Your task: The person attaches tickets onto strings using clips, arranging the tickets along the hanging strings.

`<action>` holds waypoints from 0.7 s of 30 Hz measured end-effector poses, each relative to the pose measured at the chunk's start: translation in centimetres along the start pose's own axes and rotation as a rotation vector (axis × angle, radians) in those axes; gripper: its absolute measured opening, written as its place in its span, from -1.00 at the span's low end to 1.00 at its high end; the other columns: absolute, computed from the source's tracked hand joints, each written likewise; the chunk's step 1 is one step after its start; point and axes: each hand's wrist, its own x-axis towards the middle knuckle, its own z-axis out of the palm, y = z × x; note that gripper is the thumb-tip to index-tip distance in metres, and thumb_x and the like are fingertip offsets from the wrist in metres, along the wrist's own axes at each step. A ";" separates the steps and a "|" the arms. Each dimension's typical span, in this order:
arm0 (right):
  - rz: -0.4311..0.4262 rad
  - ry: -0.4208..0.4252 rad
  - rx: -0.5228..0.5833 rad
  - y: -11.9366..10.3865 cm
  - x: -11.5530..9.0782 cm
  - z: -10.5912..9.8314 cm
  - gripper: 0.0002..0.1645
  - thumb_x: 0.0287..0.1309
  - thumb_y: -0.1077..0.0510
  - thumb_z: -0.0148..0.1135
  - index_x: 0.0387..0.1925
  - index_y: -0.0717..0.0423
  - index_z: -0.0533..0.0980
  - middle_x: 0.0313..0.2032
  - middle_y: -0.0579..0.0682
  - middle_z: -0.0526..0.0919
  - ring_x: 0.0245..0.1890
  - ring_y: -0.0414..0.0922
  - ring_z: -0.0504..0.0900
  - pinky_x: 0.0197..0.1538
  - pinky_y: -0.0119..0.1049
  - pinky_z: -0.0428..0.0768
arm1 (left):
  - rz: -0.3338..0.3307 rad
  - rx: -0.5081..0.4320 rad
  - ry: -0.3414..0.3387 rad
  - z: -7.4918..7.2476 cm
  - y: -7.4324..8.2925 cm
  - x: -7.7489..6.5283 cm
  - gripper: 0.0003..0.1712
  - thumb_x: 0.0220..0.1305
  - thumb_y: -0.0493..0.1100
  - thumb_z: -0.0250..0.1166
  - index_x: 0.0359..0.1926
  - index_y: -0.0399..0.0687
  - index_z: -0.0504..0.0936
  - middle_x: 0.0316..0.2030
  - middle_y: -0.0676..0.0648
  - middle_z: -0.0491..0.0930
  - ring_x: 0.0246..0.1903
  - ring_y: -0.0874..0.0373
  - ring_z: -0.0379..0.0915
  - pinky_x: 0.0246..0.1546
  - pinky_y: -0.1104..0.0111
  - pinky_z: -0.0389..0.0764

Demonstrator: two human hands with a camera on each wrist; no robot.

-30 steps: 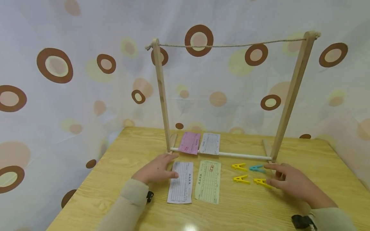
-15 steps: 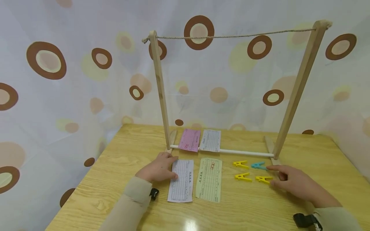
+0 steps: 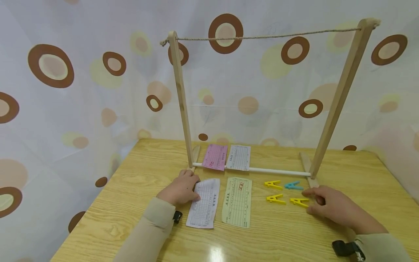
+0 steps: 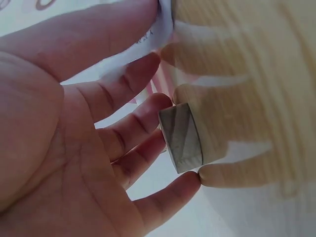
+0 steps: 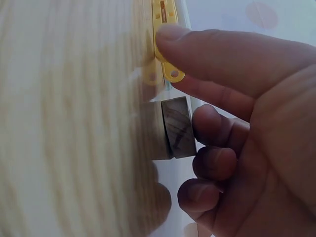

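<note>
My left hand (image 3: 179,189) is at the upper left edge of a white printed slip (image 3: 203,203), pinching that edge between thumb and index finger. In the left wrist view, the slip (image 4: 143,42) shows between them, and the other fingers spread beside a wooden foot end (image 4: 181,138). My right hand (image 3: 334,207) rests on the table with loosely bent fingers. Its thumb tip is at the end of the nearest yellow clothespin (image 3: 299,202), also in the right wrist view (image 5: 165,44). A blue clothespin (image 3: 293,185) lies just beyond the index finger.
A green slip (image 3: 237,202) lies right of the white one. Two more yellow clothespins (image 3: 275,198) lie further left. A pink slip (image 3: 215,157) and another white slip (image 3: 238,158) lie over the white rod (image 3: 278,171) of a wooden frame (image 3: 340,98) with a rope (image 3: 262,37) across its top.
The near white slip has turned slightly, its lower end swinging left, with my left hand at its edge. My right index finger has drawn back from the blue clothespin. The head view has shifted a little.
</note>
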 end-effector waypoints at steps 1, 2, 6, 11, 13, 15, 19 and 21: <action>-0.001 -0.004 -0.013 0.0 0.0 0.0 -0.36 0.23 -0.05 0.42 0.22 0.23 0.55 -0.49 -0.07 0.26 -0.55 -0.23 0.19 -0.40 -0.28 0.27 | 0.009 0.017 0.003 0.0 0.0 0.0 -0.70 0.20 -0.07 0.50 -0.11 -0.08 0.66 -0.03 -0.04 0.41 0.14 -0.02 0.22 0.14 0.12 0.40; -0.003 -0.007 -0.026 0.1 0.0 0.0 -0.36 0.23 -0.05 0.41 0.22 0.22 0.55 -0.47 -0.07 0.27 -0.54 -0.23 0.20 -0.40 -0.27 0.26 | 0.018 0.034 0.007 0.0 0.0 0.0 -0.77 0.21 -0.07 0.49 -0.24 -0.05 0.66 -0.04 -0.04 0.41 0.15 -0.04 0.22 0.14 0.11 0.39; 0.018 -0.021 -0.059 0.1 0.0 -0.1 -0.39 0.23 -0.05 0.41 0.22 0.18 0.56 -0.43 -0.06 0.29 -0.49 -0.22 0.23 -0.41 -0.27 0.25 | 0.030 0.090 0.026 -0.1 0.0 -0.1 -0.73 0.27 -0.07 0.45 -0.51 0.08 0.56 -0.09 -0.03 0.44 0.18 -0.07 0.26 0.11 0.06 0.40; 0.044 -0.026 -0.078 0.0 0.0 -0.1 -0.41 0.25 -0.04 0.39 0.23 0.15 0.57 -0.42 -0.05 0.30 -0.48 -0.19 0.24 -0.41 -0.26 0.25 | 0.025 0.149 0.057 -0.2 0.2 -0.1 -0.85 0.31 -0.05 0.41 -0.41 0.10 0.68 -0.07 -0.03 0.52 0.14 -0.05 0.35 0.11 0.04 0.44; 0.046 -0.024 -0.090 -0.1 0.0 -0.1 -0.41 0.25 -0.05 0.39 0.23 0.14 0.57 -0.42 -0.05 0.29 -0.48 -0.19 0.23 -0.42 -0.26 0.24 | 0.024 0.159 0.066 -0.3 0.3 -0.1 -0.88 0.32 -0.05 0.40 -0.35 0.08 0.72 -0.09 -0.02 0.53 0.09 -0.02 0.38 0.11 0.07 0.45; 0.041 -0.017 -0.101 -0.1 -0.1 -0.1 -0.41 0.25 -0.05 0.39 0.23 0.13 0.58 -0.42 -0.06 0.29 -0.48 -0.20 0.23 -0.41 -0.26 0.24 | 0.028 0.157 0.077 -0.3 0.3 -0.1 -0.90 0.31 -0.07 0.41 -0.33 0.06 0.73 -0.14 0.00 0.53 0.02 0.01 0.40 0.08 0.11 0.46; 0.023 0.005 -0.104 -0.1 -0.1 -0.1 -0.46 0.26 -0.03 0.39 0.19 0.13 0.59 -0.44 -0.08 0.29 -0.48 -0.23 0.24 -0.39 -0.27 0.25 | 0.043 0.121 0.097 -0.4 0.4 -0.1 -0.90 0.32 -0.10 0.40 -0.34 0.03 0.71 -0.26 0.06 0.49 -0.14 0.10 0.37 -0.03 0.21 0.46; 0.022 0.018 -0.080 -0.2 -0.1 0.0 -0.51 0.27 0.01 0.38 0.16 0.14 0.59 -0.46 -0.08 0.30 -0.51 -0.23 0.24 -0.39 -0.28 0.27 | 0.049 0.091 0.097 -0.4 0.4 -0.1 -0.90 0.33 -0.12 0.39 -0.34 0.02 0.70 -0.30 0.09 0.47 -0.21 0.13 0.35 -0.12 0.25 0.45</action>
